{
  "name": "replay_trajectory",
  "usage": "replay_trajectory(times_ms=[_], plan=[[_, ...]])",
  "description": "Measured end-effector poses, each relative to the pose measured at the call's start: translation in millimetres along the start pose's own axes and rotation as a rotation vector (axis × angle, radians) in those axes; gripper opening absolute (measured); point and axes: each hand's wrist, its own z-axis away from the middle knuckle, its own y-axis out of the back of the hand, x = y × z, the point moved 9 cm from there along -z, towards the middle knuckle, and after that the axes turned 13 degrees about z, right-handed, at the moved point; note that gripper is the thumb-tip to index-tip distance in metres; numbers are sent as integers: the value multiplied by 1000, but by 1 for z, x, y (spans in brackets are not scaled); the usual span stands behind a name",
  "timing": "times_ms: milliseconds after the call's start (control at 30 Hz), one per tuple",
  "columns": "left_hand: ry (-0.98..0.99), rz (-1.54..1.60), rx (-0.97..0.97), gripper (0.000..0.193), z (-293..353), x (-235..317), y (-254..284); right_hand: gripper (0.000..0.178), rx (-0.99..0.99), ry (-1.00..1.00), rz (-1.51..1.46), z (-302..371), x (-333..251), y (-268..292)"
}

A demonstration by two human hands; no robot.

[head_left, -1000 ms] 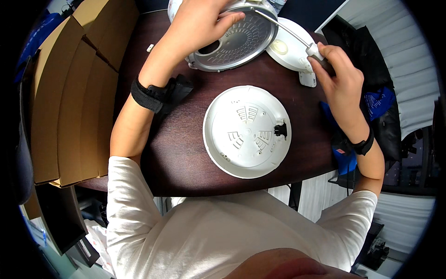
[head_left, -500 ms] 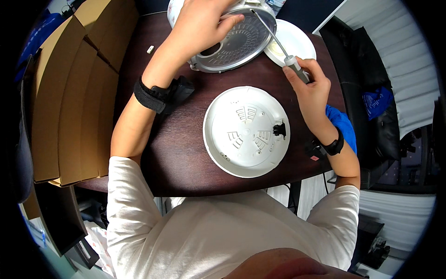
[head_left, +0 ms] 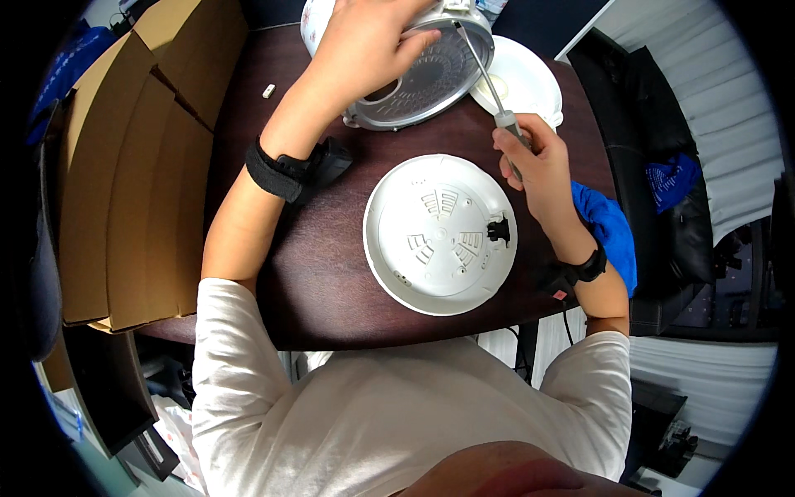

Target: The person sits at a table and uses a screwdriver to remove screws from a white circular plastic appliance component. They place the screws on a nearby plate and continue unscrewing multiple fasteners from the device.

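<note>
My right hand (head_left: 540, 161) is closed around the grey handle of a screwdriver (head_left: 483, 70). Its long metal shaft points up and left, with the tip over the rim of a round appliance part (head_left: 447, 83) that has a slotted metal face. At the far edge of the table, my left hand (head_left: 368, 50) reaches over that part, thumb stretched out and apart from the forefinger; the other fingertips are cut off by the top edge. Nearer to me lies a round white plastic base (head_left: 439, 240) with vent slots and a black fitting (head_left: 498, 230) at its right side.
A white round dish-like piece (head_left: 534, 83) lies at the back right. Blue cloth (head_left: 609, 232) hangs by the table's right edge. Cardboard boxes (head_left: 124, 190) line the left side. A small white piece (head_left: 268, 91) rests on the dark table (head_left: 315, 282).
My right hand has drawn left and slightly nearer with the screwdriver, whose shaft is now steeper. My left hand has shifted slightly right. The white base has stayed put.
</note>
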Motion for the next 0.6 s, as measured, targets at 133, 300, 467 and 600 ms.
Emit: replay_trajectory(times_ms=[133, 300, 467, 600], plan=[[-14, 42, -6, 52, -1, 0, 2, 22, 216, 289, 459, 4, -31, 32], [-27, 57, -7, 52, -1, 0, 2, 23, 395, 617, 843, 15, -74, 50], [-33, 56, -5, 51, -2, 1, 2, 28, 475, 935, 1132, 29, -107, 45], [-44, 48, -5, 50, -2, 0, 3, 27, 538, 1015, 1264, 32, -123, 45]])
